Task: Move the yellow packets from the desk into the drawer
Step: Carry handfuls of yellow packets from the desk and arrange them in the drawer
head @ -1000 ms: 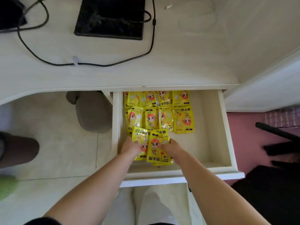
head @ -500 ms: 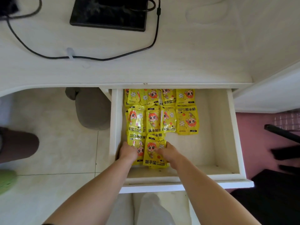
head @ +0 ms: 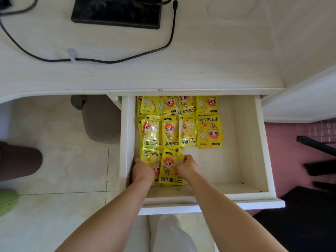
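White desk (head: 200, 70) surface lies beyond the hands, and in the open drawer (head: 261, 142) below it the left hand (head: 142, 170) rests on one packet (head: 151, 157), grip not discernible, while the right hand (head: 187, 166), close beside, pinches the adjoining packet (head: 168, 168), with more packets (head: 171, 133) in rows just beyond both.

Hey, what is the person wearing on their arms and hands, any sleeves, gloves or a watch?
Nothing shows. The left hand and right hand are ungloved, both forearms bare to the picture's edge; no sleeve, watch or bracelet in view.
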